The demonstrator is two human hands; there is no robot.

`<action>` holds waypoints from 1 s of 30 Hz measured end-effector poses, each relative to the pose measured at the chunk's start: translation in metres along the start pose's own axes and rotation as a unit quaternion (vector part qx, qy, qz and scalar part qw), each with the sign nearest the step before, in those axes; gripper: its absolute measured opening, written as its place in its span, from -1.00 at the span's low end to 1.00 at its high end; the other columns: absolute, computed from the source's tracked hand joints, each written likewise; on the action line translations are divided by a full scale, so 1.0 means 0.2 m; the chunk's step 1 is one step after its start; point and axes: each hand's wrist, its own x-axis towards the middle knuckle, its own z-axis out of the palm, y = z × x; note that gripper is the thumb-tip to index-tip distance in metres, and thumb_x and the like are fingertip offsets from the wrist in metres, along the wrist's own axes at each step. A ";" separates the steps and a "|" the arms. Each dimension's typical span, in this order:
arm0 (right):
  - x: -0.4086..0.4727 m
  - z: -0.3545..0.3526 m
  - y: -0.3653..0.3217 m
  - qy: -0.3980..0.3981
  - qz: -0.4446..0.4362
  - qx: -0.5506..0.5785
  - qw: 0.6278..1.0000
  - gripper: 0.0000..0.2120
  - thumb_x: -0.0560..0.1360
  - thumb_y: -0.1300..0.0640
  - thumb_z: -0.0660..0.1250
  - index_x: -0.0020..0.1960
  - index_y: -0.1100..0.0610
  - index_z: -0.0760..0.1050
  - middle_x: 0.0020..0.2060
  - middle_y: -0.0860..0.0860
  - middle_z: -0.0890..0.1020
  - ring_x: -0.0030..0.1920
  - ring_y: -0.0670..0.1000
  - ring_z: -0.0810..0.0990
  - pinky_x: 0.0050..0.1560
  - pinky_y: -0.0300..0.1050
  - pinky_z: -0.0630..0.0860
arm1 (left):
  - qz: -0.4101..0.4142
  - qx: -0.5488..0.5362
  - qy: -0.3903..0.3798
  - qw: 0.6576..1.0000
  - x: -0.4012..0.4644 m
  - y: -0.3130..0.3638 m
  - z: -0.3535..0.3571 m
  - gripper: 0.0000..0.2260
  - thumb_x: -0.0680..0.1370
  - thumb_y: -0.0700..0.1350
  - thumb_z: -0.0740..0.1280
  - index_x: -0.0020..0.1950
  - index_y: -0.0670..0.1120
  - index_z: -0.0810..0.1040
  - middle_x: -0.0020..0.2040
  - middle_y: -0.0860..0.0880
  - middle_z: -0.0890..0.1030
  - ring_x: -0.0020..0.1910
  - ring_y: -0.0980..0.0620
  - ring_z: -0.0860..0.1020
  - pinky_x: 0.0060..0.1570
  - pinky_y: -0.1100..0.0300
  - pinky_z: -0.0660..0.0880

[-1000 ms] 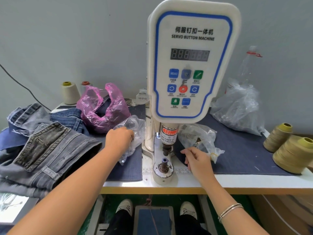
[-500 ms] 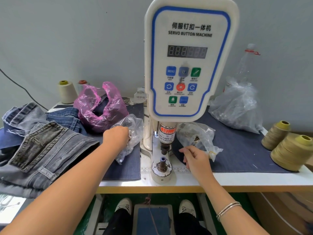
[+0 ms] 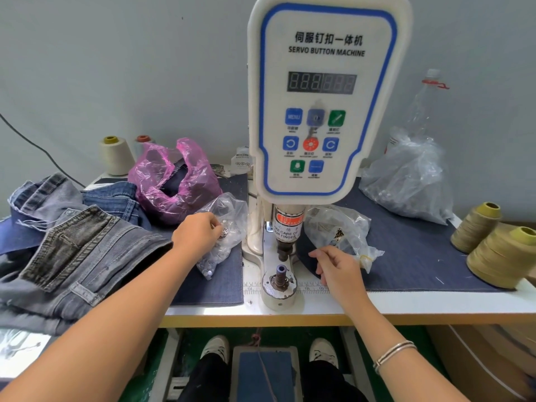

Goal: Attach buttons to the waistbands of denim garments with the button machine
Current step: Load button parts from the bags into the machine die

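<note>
Head view — left hand (image 3: 197,235) now pinches button (image 3: 224,233).

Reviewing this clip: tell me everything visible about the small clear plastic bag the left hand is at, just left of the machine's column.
The clear plastic bag is thin, crinkled and see-through, lying slumped on the dark blue cloth mat just left of the button machine column. Small pale round pieces, likely buttons, show through its lower end. Its mouth faces up and back. The left hand rests against its left side, fingertips pinching a small metallic button at the bag. A pink bag sits behind it.
</note>
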 end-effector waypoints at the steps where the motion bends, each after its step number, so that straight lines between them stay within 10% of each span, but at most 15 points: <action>1: 0.00 0.00 0.00 0.000 0.001 0.000 1.000 -0.77 0.60 0.18 0.24 -0.13 -0.08 0.57 -0.41 -0.04 0.53 -0.50 -0.21 0.45 -0.49 -0.37 0.38 | 0.001 -0.019 0.001 1.000 -0.01 0.00 0.00 -0.90 0.57 0.00 0.30 -0.07 0.04 0.58 -0.10 0.06 0.61 -0.08 -0.01 0.57 -0.13 0.09 0.53; 9: -0.03 0.00 -0.05 0.002 -0.017 0.003 1.000 -0.84 0.60 0.20 0.25 0.00 0.07 0.61 -0.38 -0.07 0.53 -0.47 -0.24 0.48 -0.45 -0.39 0.40 | 0.136 -0.277 0.033 0.951 -0.26 0.04 0.00 -0.76 0.53 -0.18 0.40 -0.22 0.14 0.53 -0.30 0.13 0.57 -0.28 0.22 0.50 -0.19 0.39 0.39; 18: -0.12 0.07 -0.26 -0.194 -0.027 0.019 0.980 -0.85 0.60 0.23 0.24 -0.03 0.07 0.57 -0.48 -0.10 0.55 -0.53 -0.17 0.42 -0.40 -0.38 0.40 | 0.306 -0.291 -0.088 0.902 -0.52 0.16 0.05 -0.80 0.55 -0.19 0.38 -0.13 0.13 0.53 -0.23 0.16 0.55 -0.18 0.12 0.53 -0.12 0.26 0.46; 30: -0.14 0.04 -0.32 -0.210 0.000 0.053 0.976 -0.93 0.56 0.11 0.32 -0.08 0.04 0.56 -0.53 -0.13 0.48 -0.53 -0.19 0.36 -0.44 -0.36 0.34 | 0.333 -0.266 -0.042 0.904 -0.53 0.22 0.04 -0.94 0.55 -0.17 0.38 -0.09 -0.02 0.56 -0.27 0.20 0.51 -0.19 0.18 0.49 -0.04 0.18 0.35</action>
